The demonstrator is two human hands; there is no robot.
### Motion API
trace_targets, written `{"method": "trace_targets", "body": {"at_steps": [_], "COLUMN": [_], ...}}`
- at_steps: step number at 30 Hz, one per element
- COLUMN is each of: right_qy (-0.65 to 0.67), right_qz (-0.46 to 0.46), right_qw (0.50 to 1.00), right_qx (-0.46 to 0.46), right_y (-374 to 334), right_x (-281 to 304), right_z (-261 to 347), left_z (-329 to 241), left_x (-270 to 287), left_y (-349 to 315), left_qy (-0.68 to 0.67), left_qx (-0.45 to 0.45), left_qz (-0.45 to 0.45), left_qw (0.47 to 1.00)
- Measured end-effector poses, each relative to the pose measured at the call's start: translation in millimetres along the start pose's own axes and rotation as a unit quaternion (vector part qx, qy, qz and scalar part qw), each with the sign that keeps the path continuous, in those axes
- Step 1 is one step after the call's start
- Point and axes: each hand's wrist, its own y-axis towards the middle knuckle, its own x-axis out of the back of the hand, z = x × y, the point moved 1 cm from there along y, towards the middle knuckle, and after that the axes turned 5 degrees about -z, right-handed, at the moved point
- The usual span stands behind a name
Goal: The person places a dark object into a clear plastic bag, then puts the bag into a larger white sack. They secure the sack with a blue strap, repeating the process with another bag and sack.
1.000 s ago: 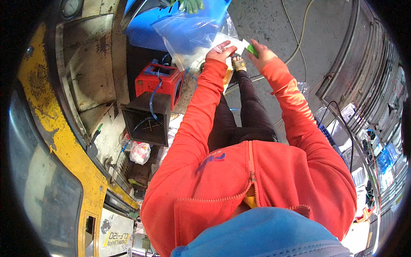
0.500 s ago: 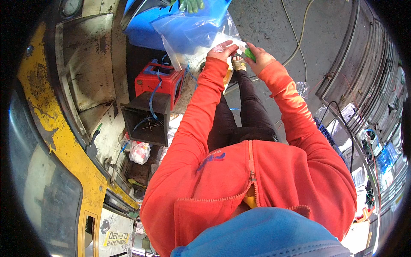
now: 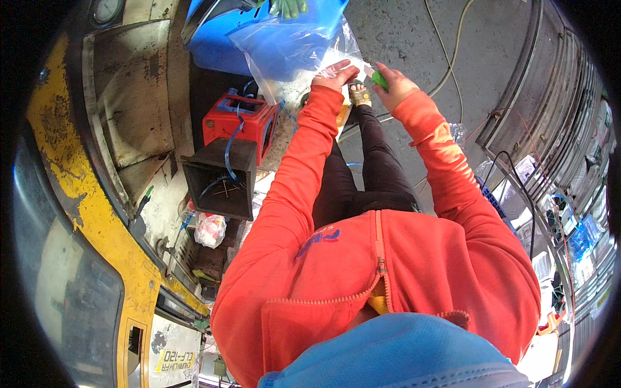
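My left hand is raised at the top middle, fingers bent together around something pale that glare washes out. Just to its right, my right hand is closed round a green-handled knife. The knife's pale, narrow blade points toward the left hand, with a small gap between them. Beyond the left hand, a clear plastic bag drapes over a blue bin. A green glove shows at the top edge above the bag; whether a hand fills it is unclear.
Left of my arms stand a red crate-like frame and a dark square hopper with thin sticks inside. Yellow-painted machinery fills the far left. Hoses cross the grey floor. Metal racking lines the right.
My right hand has shifted slightly right, away from the left hand, and more of the knife's pale blade shows. The left hand stays almost in place.
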Motion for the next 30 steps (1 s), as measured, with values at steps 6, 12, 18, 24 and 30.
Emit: {"method": "trace_targets", "body": {"at_steps": [6, 12, 18, 24, 30], "right_qy": [-0.027, -0.011, -0.001, 0.013, -0.009], "right_qz": [0.038, 0.031, 0.023, -0.002, 0.019], "right_qw": [0.999, 0.999, 1.0, 1.0, 1.0], "right_qx": [-0.026, -0.009, -0.006, 0.013, -0.014], "right_y": [5.7, 16.5, 15.1, 5.2, 4.5], "right_x": [-7.3, -12.4, -15.1, -8.0, -4.2], "right_z": [-0.1, -1.2, 1.0, 6.4, 11.3], "left_z": [1.5, 5.3, 4.9, 1.0, -1.7], "left_x": [-1.1, 1.1, 3.6, 4.6, 4.0], "left_y": [0.9, 1.7, 1.9, -2.5, -3.6], "left_qy": [-0.017, 0.009, 0.011, -0.02, -0.024], "left_qx": [0.006, 0.01, 0.01, 0.005, 0.01], "left_qz": [0.012, 0.013, 0.012, -0.004, 0.006], "left_qw": [1.0, 1.0, 1.0, 1.0, 1.0]}}
